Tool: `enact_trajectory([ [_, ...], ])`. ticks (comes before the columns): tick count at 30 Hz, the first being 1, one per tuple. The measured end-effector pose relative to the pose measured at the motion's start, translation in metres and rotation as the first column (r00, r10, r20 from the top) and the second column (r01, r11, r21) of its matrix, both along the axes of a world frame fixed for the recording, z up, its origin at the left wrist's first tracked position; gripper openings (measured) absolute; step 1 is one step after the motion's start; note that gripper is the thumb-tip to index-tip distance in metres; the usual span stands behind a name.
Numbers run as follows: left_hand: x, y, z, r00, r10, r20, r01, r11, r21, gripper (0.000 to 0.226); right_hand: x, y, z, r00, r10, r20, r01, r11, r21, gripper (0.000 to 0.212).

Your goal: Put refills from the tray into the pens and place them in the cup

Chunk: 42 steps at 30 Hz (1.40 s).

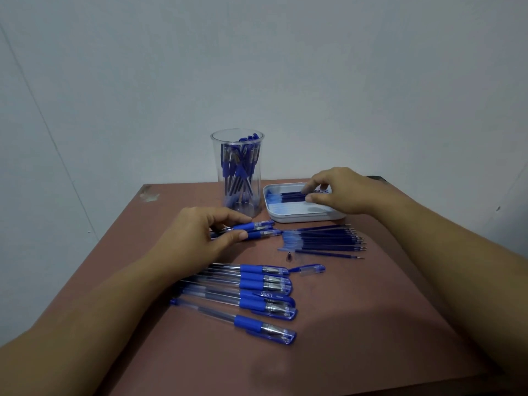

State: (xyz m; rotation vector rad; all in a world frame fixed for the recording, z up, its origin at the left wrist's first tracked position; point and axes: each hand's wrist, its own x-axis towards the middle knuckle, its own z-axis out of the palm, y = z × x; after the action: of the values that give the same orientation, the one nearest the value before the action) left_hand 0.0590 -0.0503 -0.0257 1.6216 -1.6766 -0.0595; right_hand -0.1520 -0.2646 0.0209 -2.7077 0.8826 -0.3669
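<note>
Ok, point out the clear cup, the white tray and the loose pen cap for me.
clear cup [217, 155], head view, bare left wall.
white tray [305, 218], head view, near wall.
loose pen cap [313, 269], head view, its middle.

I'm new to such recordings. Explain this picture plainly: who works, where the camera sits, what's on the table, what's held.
No machine here: a person works bare-handed, and the one camera sits on their head, looking down. The left grip holds two pens on the brown table. The right grip pinches refills in the white tray. A clear cup behind holds more pens. Nearer lie loose refills, a row of capped pens and a spare cap.
</note>
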Motion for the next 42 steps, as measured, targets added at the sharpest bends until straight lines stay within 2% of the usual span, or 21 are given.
enact_trajectory([
  [6, 0.003, 0.0, -0.002, 1.0, 0.003, 0.011, -0.003, 1.0, 0.019, 0.026, 0.018, -0.018, -0.007, 0.997, -0.013, -0.072, 0.018, 0.997, 0.069, 0.028],
  [13, 0.003, -0.002, -0.002, 1.0, 0.006, 0.024, -0.007, 1.0, 0.025, 0.025, 0.02, -0.027, -0.013, 0.999, 0.003, -0.046, 0.002, 0.994, 0.109, 0.027],
  [20, 0.002, -0.002, -0.001, 1.0, 0.006, 0.03, -0.007, 1.0, 0.023, 0.026, 0.026, -0.028, -0.016, 0.997, -0.003, -0.082, 0.009, 0.997, 0.08, 0.005],
  [23, 0.002, -0.002, 0.001, 1.0, 0.005, 0.028, -0.005, 1.0, 0.018, 0.03, 0.025, -0.022, -0.014, 0.995, 0.002, -0.104, 0.005, 0.998, 0.062, 0.005],
  [27, 0.003, -0.003, -0.002, 0.999, 0.026, 0.025, -0.026, 0.999, 0.028, 0.024, 0.014, -0.003, 0.007, 1.0, 0.028, 0.008, -0.028, 1.0, 0.008, 0.001],
  [32, 0.006, -0.003, -0.002, 0.999, 0.031, 0.019, -0.031, 1.0, 0.0, 0.024, -0.009, 0.049, 0.034, 0.977, 0.155, 0.147, -0.161, 0.986, 0.032, 0.006],
  [39, 0.002, -0.002, 0.001, 1.0, 0.014, 0.01, -0.014, 0.999, -0.045, 0.031, -0.031, 0.085, 0.011, 0.939, 0.144, 0.311, -0.164, 0.986, 0.037, 0.009],
  [42, 0.001, -0.002, 0.002, 1.0, 0.004, -0.007, -0.004, 0.998, -0.059, 0.032, -0.029, 0.079, -0.005, 0.927, 0.159, 0.339, -0.184, 0.982, 0.043, 0.017],
])
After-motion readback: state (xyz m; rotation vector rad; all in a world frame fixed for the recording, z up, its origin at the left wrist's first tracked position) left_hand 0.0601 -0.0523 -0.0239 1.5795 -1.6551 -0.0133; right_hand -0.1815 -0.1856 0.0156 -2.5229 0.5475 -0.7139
